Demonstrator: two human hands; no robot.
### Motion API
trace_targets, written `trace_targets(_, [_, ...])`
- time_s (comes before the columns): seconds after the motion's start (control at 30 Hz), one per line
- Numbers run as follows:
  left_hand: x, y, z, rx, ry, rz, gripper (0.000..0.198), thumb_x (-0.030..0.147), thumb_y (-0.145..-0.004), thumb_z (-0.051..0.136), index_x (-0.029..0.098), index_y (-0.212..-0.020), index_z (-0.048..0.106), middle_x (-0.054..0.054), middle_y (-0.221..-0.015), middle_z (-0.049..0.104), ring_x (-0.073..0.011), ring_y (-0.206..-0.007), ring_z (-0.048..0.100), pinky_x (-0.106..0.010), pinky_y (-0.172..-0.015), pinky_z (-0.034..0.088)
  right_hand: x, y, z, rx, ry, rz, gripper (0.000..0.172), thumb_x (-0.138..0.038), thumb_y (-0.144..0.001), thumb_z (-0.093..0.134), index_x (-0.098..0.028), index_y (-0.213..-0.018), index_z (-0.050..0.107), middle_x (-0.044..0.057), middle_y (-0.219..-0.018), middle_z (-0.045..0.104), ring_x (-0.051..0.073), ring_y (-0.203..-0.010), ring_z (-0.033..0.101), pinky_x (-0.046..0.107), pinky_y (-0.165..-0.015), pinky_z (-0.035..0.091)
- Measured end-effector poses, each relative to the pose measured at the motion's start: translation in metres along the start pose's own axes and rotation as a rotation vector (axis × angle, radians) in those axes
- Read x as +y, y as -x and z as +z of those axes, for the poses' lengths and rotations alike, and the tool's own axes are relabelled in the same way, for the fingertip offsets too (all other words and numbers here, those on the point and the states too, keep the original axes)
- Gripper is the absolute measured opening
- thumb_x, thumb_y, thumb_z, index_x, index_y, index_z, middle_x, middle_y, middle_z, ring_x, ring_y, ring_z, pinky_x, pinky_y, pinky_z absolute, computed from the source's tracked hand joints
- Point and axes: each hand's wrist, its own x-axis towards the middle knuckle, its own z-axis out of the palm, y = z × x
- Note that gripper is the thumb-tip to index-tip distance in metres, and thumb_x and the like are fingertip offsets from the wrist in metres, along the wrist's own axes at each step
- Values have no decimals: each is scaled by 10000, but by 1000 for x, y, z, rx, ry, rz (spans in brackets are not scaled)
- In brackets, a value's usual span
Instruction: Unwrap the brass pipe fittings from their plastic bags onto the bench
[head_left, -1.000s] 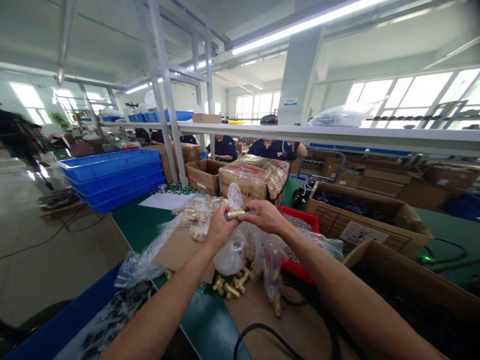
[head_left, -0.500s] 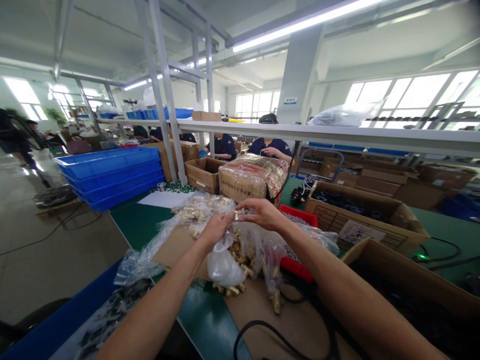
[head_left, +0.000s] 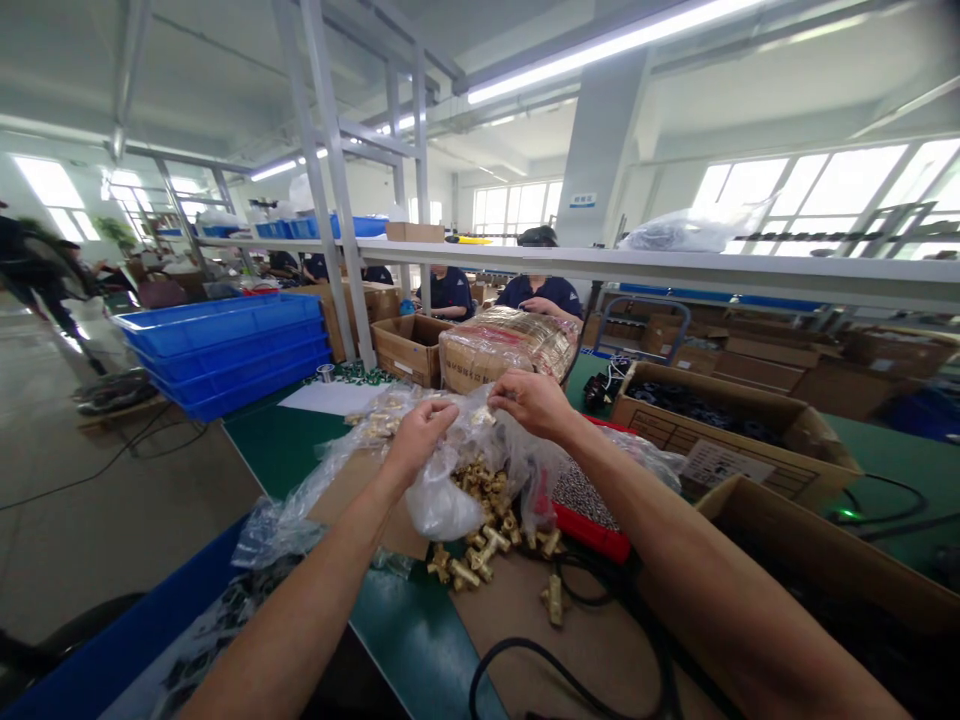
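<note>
My left hand [head_left: 420,436] is closed, its thumb and fingers pinched at the edge of a clear plastic bag [head_left: 444,505]. Level with it on the right, my right hand [head_left: 531,402] is closed too, pinching the bag's plastic near a small pale piece. The two hands are a short way apart. Below and between them, a pile of brass fittings [head_left: 487,490] shows in the bag's opening. Several fittings lie loose in front, one brass fitting [head_left: 553,600] apart from the others on the brown cardboard [head_left: 592,655].
A red tray [head_left: 600,538] of small metal parts stands right of the pile. Cardboard boxes [head_left: 735,470] line the right side. Stacked blue crates [head_left: 225,345] stand at the left, a wrapped carton [head_left: 480,355] behind the hands. People sit across the bench; a black cable [head_left: 517,648] lies in front.
My hands have moved apart, the left one leftward and the right one slightly right and up. The plastic has drawn back, so more brass fittings show.
</note>
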Motion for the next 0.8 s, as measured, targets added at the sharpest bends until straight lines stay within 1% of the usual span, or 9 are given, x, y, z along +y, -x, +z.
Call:
trace_targets(0.07, [10, -4, -1, -52, -58, 53, 494, 528, -721, 702, 168, -1059, 683, 14, -629, 584, -108, -507, 458, -228, -525, 352, 0, -5, -1, 0, 57, 19, 129, -339, -864, 640, -237, -840, 714, 4, -902, 700, 158, -826, 631, 252, -717, 415])
trace_targets(0.13, [17, -8, 2, -87, -234, 170, 502, 498, -662, 762, 191, -1056, 709, 5, -625, 600, -137, -544, 493, -247, -563, 355, -1, -8, 0, 28, 92, 64, 164, -376, -871, 626, -242, -848, 717, 10, -920, 714, 172, -846, 641, 264, -718, 421])
trace_targets(0.2, [19, -13, 8, -80, -434, 304, 355, 441, -691, 746, 217, -967, 744, -19, -641, 628, -172, -607, 534, -267, -610, 358, -2, -9, 2, 48, 116, 123, 191, -401, -876, 613, -246, -859, 723, 18, -926, 727, 185, -859, 649, 275, -717, 428])
trace_targets(0.27, [19, -21, 13, -64, -534, 369, 154, 357, -742, 690, 231, -800, 759, -43, -680, 664, -192, -669, 565, -279, -646, 357, -2, -6, 4, 30, 133, 154, 199, -414, -873, 613, -251, -866, 727, 22, -916, 735, 195, -859, 656, 282, -713, 435])
trace_targets(0.33, [18, -31, 14, -74, -552, 362, 138, 290, -754, 651, 227, -664, 734, -45, -674, 674, -191, -669, 568, -280, -642, 349, 1, -2, 4, -4, 133, 161, 208, -427, -874, 612, -255, -864, 727, 20, -916, 739, 196, -854, 661, 285, -714, 443])
trace_targets(0.4, [20, -42, 14, -65, -571, 347, 165, 276, -749, 637, 211, -616, 711, -38, -635, 661, -185, -632, 555, -282, -620, 336, 8, 1, 2, -13, 115, 189, 215, -448, -870, 614, -263, -898, 721, 17, -947, 739, 199, -874, 665, 292, -736, 458])
trace_targets(0.6, [36, -63, 17, -17, -570, 341, 201, 318, -745, 633, 175, -633, 720, -34, -629, 662, -177, -632, 546, -280, -628, 343, 29, 8, -12, 70, 164, 380, 409, -535, -809, 652, -282, -1130, 666, 75, -1063, 722, 289, -995, 658, 410, -831, 497])
trace_targets(0.7, [39, -68, 17, 19, -533, 345, 231, 346, -753, 622, 164, -661, 732, -26, -631, 662, -172, -648, 554, -273, -625, 347, 31, 10, -15, 58, 154, 365, 448, -559, -807, 639, -279, -1155, 665, 85, -1095, 715, 299, -1024, 651, 424, -851, 499])
trace_targets(0.8, [38, -75, 17, 50, -476, 326, 256, 359, -743, 614, 148, -662, 735, -14, -585, 632, -164, -622, 544, -263, -593, 344, 30, 9, -14, 51, 77, 343, 442, -522, -806, 651, -263, -1164, 671, 85, -1136, 703, 290, -1035, 647, 418, -874, 493])
